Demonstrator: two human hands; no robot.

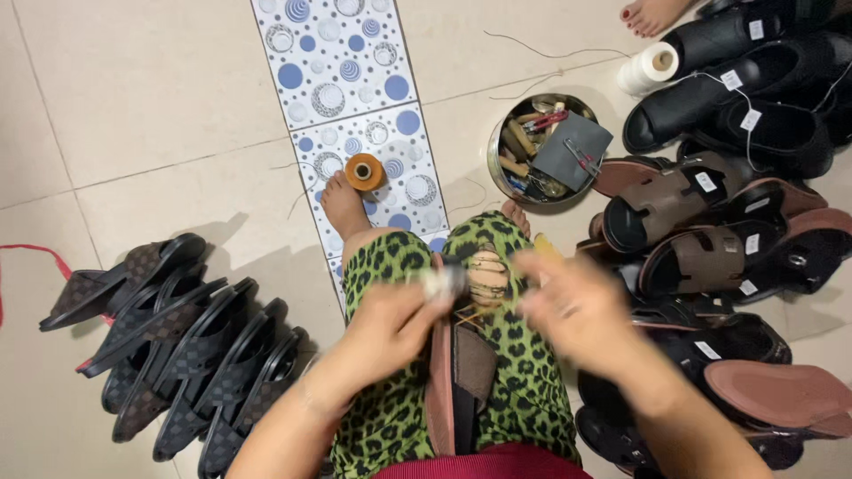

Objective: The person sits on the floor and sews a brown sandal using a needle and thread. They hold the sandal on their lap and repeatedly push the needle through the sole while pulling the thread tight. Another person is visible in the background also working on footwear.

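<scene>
A brown sandal lies sole-side against my lap, between legs in green leopard-print trousers. My left hand is closed around a small silvery thing at the sandal's upper end. My right hand is blurred, fingers pinched, apparently on a thin yellowish thread that runs to the sandal. What exactly the left hand grips is too blurred to name.
A row of dark checked sandals lies at the left. Brown and black sandals pile up at the right. A round metal tin of tools, an orange thread spool and a white spool stand ahead. Another person's foot shows top right.
</scene>
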